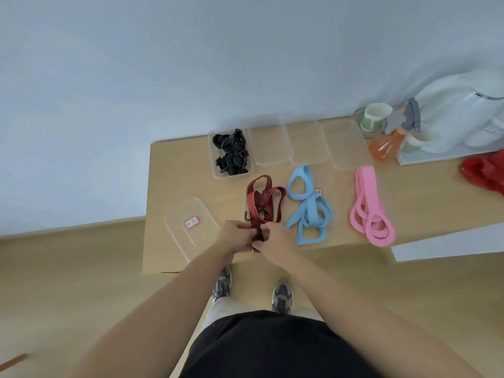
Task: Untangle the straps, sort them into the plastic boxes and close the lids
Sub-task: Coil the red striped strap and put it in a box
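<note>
Here, left grip (236,237) and right grip (275,240), fingers curled, both pinch the near end of the red-and-black striped elastic strap (263,201), its tangled loops lying at twelve o'clock from them on the pale wooden worktop (409,192).

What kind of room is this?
Probably a home or office room: a light wooden table against a plain wall, a wooden floor, and a spray bottle beside a cup.
</note>
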{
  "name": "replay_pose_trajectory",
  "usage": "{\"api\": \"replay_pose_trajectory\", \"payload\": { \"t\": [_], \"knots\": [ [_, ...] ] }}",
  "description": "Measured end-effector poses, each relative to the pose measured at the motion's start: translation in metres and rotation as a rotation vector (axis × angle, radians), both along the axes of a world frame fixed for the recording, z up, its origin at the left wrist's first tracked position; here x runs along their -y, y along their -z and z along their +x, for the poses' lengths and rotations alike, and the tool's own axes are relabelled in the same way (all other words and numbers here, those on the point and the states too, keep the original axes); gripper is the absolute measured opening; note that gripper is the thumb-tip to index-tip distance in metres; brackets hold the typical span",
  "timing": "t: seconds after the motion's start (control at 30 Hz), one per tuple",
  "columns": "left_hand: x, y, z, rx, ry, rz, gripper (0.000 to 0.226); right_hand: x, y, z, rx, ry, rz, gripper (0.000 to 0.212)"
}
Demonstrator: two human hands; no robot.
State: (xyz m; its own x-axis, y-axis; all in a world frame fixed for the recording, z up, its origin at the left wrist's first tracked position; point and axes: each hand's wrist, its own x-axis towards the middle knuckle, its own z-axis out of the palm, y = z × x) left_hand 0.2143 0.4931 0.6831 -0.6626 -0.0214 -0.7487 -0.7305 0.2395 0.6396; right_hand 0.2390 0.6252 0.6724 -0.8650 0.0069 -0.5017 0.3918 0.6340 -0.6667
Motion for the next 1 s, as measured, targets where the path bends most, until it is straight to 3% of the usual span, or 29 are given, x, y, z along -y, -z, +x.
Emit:
{"api": "replay_pose_trajectory", "payload": {
  "t": [0.07,0.17,0.3,0.4,0.53,0.7,0.83,1.0],
  "knots": [
    [-0.001,-0.005,0.005,0.037,-0.119,0.028,0.009,-0.005,-0.003,0.0,0.054,0.057,-0.155,0.051],
    [-0.001,-0.013,0.002,0.051,-0.297,0.135,0.027,-0.015,-0.019,0.0,0.036,-0.009,-0.318,0.068],
    [-0.005,-0.039,-0.013,-0.002,-0.351,0.233,0.027,-0.028,-0.03,-0.007,-0.155,-0.123,-0.229,0.067],
    [-0.008,-0.061,-0.024,-0.055,-0.294,0.265,0.021,-0.032,-0.034,-0.018,-0.456,-0.148,-0.153,0.05],
    [-0.009,-0.086,-0.035,-0.123,-0.217,0.274,0.011,-0.032,-0.053,-0.036,-0.625,-0.08,-0.231,0.031],
    [-0.007,-0.109,-0.047,-0.182,-0.135,0.252,0.019,-0.04,-0.075,-0.069,-0.635,-0.08,-0.229,0.016],
    [0.0,-0.124,-0.061,-0.429,0.079,-0.023,0.038,-0.043,-0.095,-0.094,-0.58,-0.069,-0.254,0.012],
    [0.003,-0.16,-0.089,-0.743,0.381,-0.187,0.018,-0.038,-0.127,-0.111,-0.522,-0.164,-0.353,0.012]
  ]
}}
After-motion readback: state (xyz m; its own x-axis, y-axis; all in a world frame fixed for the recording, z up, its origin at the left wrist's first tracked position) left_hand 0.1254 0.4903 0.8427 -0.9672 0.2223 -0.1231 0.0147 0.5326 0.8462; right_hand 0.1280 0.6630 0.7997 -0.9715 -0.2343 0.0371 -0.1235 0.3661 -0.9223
